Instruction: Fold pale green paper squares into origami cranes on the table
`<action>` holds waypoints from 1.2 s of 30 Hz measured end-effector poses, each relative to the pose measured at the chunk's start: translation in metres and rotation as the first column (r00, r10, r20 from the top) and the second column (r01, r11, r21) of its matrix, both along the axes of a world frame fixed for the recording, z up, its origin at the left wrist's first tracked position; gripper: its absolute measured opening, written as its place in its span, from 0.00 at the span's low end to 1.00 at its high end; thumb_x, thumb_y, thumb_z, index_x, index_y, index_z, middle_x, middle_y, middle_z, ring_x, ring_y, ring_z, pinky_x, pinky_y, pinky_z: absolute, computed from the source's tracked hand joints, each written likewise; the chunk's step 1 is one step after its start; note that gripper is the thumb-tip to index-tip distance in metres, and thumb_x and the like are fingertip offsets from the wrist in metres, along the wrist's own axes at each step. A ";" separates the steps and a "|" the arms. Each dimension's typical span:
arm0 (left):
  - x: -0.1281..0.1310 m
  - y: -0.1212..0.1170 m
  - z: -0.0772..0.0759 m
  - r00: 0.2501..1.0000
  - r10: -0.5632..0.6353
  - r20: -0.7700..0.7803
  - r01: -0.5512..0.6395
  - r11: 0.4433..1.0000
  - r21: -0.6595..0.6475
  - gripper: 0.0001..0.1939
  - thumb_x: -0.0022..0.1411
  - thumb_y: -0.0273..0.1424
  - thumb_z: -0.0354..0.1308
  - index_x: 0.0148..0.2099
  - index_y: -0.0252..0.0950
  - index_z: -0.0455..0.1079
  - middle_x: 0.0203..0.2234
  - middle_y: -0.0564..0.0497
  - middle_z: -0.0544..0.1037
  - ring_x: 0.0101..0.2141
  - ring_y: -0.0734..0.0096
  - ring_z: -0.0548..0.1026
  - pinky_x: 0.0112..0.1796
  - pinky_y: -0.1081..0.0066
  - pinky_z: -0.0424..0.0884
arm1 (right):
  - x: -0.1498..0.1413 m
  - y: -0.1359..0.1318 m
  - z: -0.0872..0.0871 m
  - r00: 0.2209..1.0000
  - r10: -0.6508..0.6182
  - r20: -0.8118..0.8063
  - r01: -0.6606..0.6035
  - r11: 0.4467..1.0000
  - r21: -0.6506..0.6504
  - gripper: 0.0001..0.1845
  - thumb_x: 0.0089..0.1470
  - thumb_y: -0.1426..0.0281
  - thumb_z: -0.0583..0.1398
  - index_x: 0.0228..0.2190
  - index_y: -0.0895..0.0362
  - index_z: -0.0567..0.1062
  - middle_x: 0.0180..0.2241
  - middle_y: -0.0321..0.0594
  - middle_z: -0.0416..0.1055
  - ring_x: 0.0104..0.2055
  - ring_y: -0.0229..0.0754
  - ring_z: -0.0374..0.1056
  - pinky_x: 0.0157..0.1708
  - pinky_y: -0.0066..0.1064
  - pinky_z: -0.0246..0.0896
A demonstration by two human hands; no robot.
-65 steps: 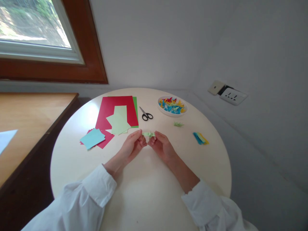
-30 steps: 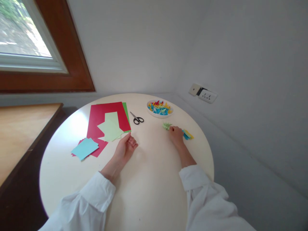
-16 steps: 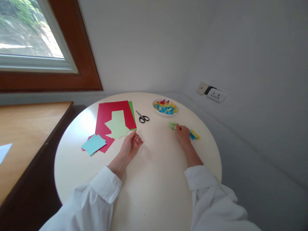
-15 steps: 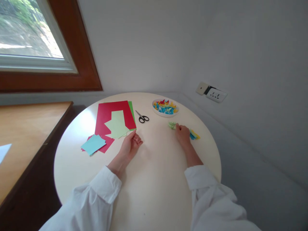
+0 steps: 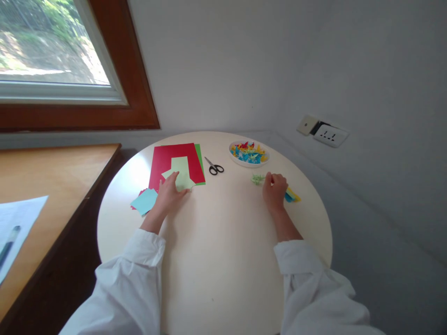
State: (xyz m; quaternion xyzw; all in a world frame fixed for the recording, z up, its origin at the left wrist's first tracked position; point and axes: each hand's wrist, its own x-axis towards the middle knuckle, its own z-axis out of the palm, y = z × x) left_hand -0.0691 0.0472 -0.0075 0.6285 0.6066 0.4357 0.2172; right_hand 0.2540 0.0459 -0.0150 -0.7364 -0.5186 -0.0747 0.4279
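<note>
My left hand reaches over the pale green cut paper, its fingers spread at the lower edge. That paper lies on a red sheet, with a bright green sheet showing underneath. My right hand is curled closed just right of a small heap of pale green paper pieces. Whether its fingers hold anything is hidden. Blue and yellow paper pieces lie partly behind that hand. Black-handled scissors rest on the table between my hands, farther back.
A white round dish of colourful folded paper shapes stands at the back of the round table. Light blue paper cards lie over red ones at left. A wooden desk bears a sheet and a pen. Walls stand behind and right.
My left hand has turned palm down and moved onto the pale green paper, its fingers opening out. My right hand has drawn slightly away from the small green pieces. The camera view has shifted a little.
</note>
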 end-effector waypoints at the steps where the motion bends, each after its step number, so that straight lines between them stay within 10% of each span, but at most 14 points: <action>1: -0.002 0.001 -0.004 0.993 -0.048 -0.110 0.044 0.998 -0.041 0.31 0.41 0.29 0.67 0.50 0.35 0.65 0.56 0.36 0.64 0.59 0.44 0.56 0.58 0.49 0.41 | -0.001 0.000 0.000 1.000 0.008 0.001 -0.008 1.000 0.005 0.15 0.54 0.67 0.47 0.17 0.53 0.52 0.22 0.37 0.58 0.32 0.43 0.55 0.35 0.36 0.45; 7: -0.004 0.004 -0.016 0.968 -0.114 -0.224 0.086 0.988 -0.130 0.33 0.46 0.31 0.65 0.55 0.31 0.62 0.57 0.29 0.62 0.59 0.40 0.55 0.58 0.47 0.38 | -0.007 -0.001 0.000 0.999 0.043 0.021 -0.044 0.998 0.034 0.15 0.54 0.67 0.47 0.17 0.54 0.52 0.22 0.37 0.58 0.31 0.42 0.55 0.34 0.35 0.45; 16: -0.003 0.000 -0.004 0.887 -0.100 -0.450 0.001 0.976 -0.216 0.29 0.55 0.28 0.55 0.59 0.31 0.59 0.49 0.37 0.72 0.50 0.49 0.68 0.48 0.57 0.64 | -0.006 0.003 -0.004 0.997 0.060 0.049 -0.065 0.990 0.122 0.17 0.54 0.67 0.48 0.16 0.54 0.52 0.20 0.35 0.57 0.29 0.41 0.53 0.32 0.34 0.42; 36: 0.000 -0.002 0.001 0.890 -0.088 -0.447 0.007 0.983 -0.181 0.25 0.52 0.28 0.58 0.53 0.29 0.66 0.46 0.37 0.74 0.46 0.51 0.71 0.46 0.61 0.66 | -0.008 0.002 -0.006 0.996 0.073 0.041 -0.078 0.990 0.115 0.18 0.54 0.66 0.48 0.15 0.54 0.51 0.20 0.36 0.58 0.28 0.41 0.54 0.32 0.34 0.43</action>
